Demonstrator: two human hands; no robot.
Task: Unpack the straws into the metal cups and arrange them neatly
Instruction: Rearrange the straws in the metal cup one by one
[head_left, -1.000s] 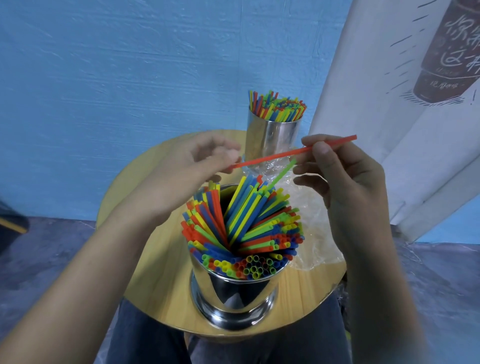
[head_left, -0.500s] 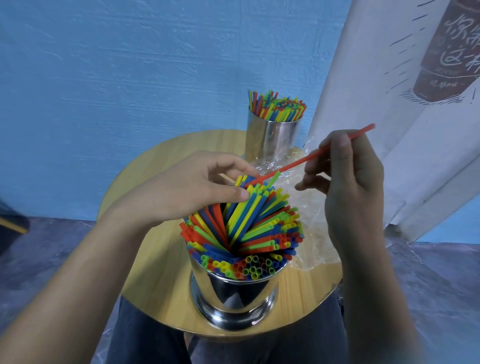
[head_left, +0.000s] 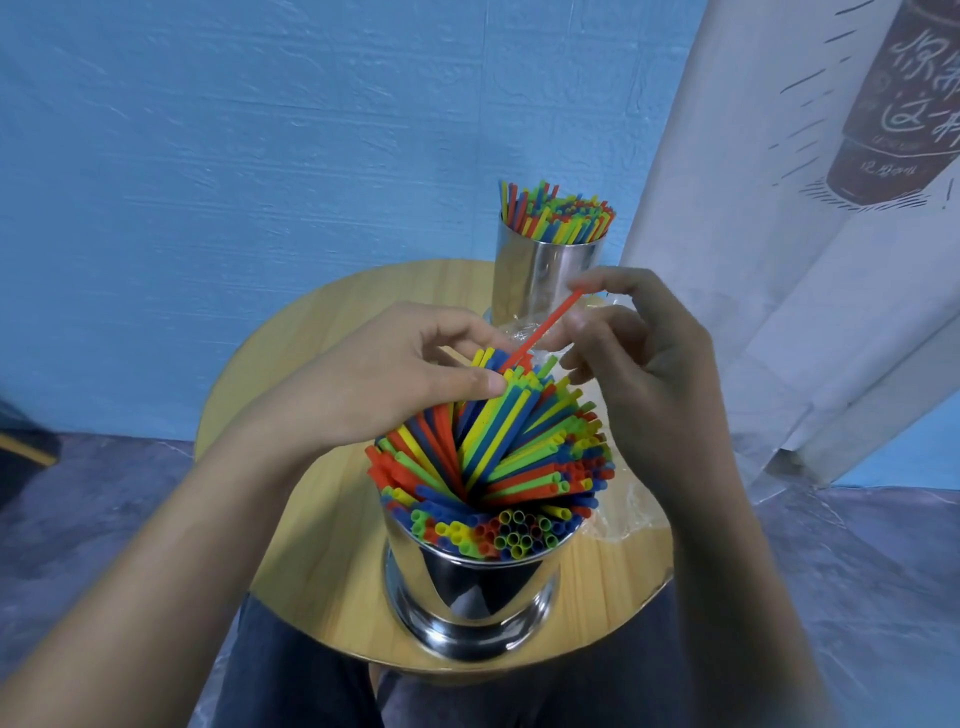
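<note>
Red straw (head_left: 545, 330) is pinched at its top end by right hand (head_left: 639, 364), lower end set among bundled straws (head_left: 493, 457) in near metal cup (head_left: 467, 587). Bundle tops are gripped by left hand (head_left: 395, 374). Far metal cup (head_left: 545, 275) is also filled.

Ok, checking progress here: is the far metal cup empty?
No, the far metal cup is packed with colourful straws standing upright.

Behind the near cup (head_left: 470, 587), the red straw's (head_left: 550, 322) lower end is hidden among other straws (head_left: 493, 447); the far cup's (head_left: 545, 260) base is covered, apparently by plastic wrap (head_left: 631, 512) and fingers (head_left: 628, 283).
</note>
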